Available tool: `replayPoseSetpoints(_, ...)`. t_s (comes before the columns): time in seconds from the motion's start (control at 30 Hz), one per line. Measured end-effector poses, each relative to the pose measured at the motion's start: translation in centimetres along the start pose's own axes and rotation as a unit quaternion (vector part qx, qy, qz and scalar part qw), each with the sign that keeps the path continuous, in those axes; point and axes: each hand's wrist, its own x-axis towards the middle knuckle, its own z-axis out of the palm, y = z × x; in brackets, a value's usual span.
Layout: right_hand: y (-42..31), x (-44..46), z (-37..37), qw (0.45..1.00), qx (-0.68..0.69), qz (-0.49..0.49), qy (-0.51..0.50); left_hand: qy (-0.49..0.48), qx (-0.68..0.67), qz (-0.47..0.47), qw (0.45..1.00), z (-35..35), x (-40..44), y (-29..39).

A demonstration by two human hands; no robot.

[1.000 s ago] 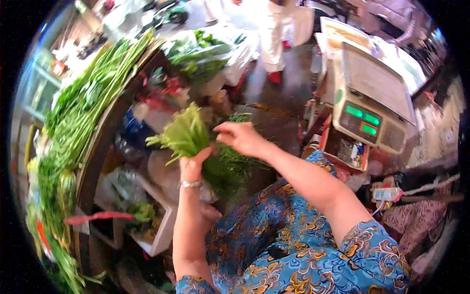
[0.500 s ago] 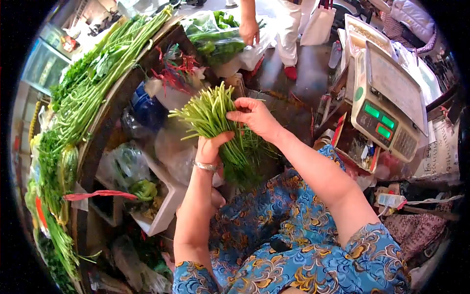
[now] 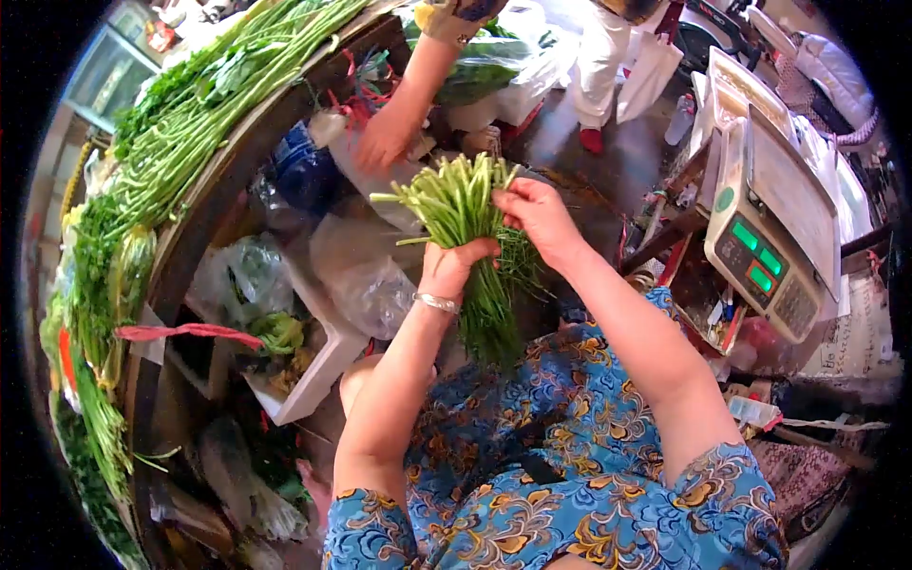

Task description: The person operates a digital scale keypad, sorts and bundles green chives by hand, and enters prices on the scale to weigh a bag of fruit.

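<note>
"Another person's hand (image 3: 385,142) is now lowered near the red strings (image 3: 358,106), upper centre, from its higher place half a second ago."

"And the bunch of green stems (image 3: 456,201)?"

"It is held at the centre of the frame, cut ends up, enclosed by the left hand (image 3: 456,268)."

"The right hand (image 3: 537,217)?"

"Its bent fingers are set at the bunch's right edge; whether a stem is pinched cannot be told. Handling seems unhindered by that reach."

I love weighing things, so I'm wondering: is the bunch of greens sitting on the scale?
No, the bunch of greens is gripped in the person's left hand, away from the scale.
</note>
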Motion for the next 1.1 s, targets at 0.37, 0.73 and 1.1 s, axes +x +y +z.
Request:
replayPoseSetpoints(0.37,-2.7,1.0,-5.2,0.985,0.062,-0.023,0.159,-0.041,0.064,-0.016,0.997,-2.0,-0.7,0.5)
replayPoseSetpoints(0.73,-3.0,-0.7,-0.9,0.997,-0.049,-0.05,-0.03,-0.053,0.015,-0.019,0.998,-1.9,-0.8,1.6)
replayPoseSetpoints(1.1,-1.7,0.1,-1.3,0.999,-0.021,-0.003,-0.045,-0.044,0.088,0.056,0.994,-1.4,-0.1,1.2)
